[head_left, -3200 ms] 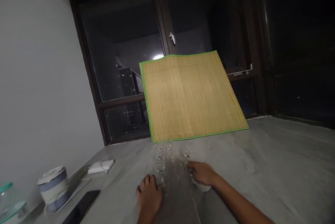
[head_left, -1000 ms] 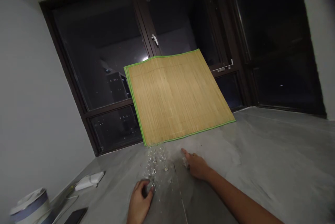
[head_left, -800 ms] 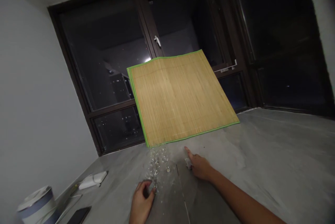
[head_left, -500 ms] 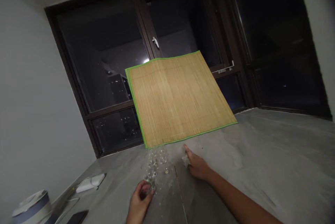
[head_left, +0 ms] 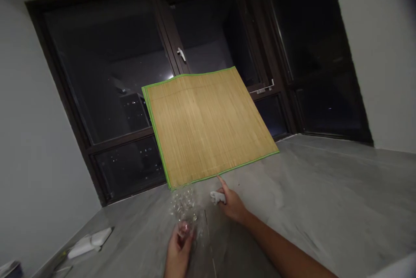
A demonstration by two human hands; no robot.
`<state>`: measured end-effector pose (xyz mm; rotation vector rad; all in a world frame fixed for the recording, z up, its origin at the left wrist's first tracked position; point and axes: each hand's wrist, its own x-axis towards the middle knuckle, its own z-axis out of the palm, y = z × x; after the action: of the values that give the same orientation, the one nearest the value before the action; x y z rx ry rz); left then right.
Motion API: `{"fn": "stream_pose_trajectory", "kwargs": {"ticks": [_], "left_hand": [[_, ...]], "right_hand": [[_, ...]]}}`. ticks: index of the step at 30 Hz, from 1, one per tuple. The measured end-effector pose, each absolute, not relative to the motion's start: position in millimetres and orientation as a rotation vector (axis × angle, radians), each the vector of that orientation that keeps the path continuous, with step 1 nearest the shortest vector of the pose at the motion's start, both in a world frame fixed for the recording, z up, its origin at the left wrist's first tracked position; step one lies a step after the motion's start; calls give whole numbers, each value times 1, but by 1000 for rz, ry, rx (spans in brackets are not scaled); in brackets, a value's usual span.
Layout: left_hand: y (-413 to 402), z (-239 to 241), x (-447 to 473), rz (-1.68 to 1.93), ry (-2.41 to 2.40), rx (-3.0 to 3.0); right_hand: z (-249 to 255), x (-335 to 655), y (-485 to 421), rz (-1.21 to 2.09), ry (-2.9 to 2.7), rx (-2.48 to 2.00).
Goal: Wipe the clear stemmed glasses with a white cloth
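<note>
Several small clear glasses (head_left: 182, 203) stand in a cluster on the grey floor (head_left: 308, 200). My left hand (head_left: 178, 247) is closed around one small glass (head_left: 185, 227) at the near end of the cluster, lifted a little. My right hand (head_left: 231, 203) reaches out to the right of the glasses, pinching a small white cloth (head_left: 216, 197) with the forefinger stretched toward the mat.
A bamboo mat with a green border (head_left: 208, 126) leans against the dark window (head_left: 107, 74) just behind the glasses. A white adapter with a cable (head_left: 87, 243) lies at the left by the wall.
My left hand went from lying flat on the floor to closing on a glass and raising it. My right hand moved forward with the cloth. The view swung right, so the jar and phone left the picture.
</note>
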<state>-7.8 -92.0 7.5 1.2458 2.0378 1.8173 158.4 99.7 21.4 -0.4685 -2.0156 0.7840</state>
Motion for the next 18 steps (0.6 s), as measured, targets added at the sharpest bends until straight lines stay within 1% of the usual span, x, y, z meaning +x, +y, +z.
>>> {"fn": "stream_pose_trajectory", "kwargs": {"ticks": [3,6,9,13,18], "left_hand": [[-66,18,22,1770,1903,1418],[-34,24,43,1765,1997,1438],[-12,19,50,1762,2080,1429],[-6,12,44,1668,2127,1475],[-8,14,38,1551,2232,1469]], "right_hand": [[22,159,99,829,-2010,-473],[21,160,100,846,-1970,-506],[20,160,100,842,-1940,-506],[23,158,93,805,-1937,-485],[30,156,78,705,-1898,-519]]}}
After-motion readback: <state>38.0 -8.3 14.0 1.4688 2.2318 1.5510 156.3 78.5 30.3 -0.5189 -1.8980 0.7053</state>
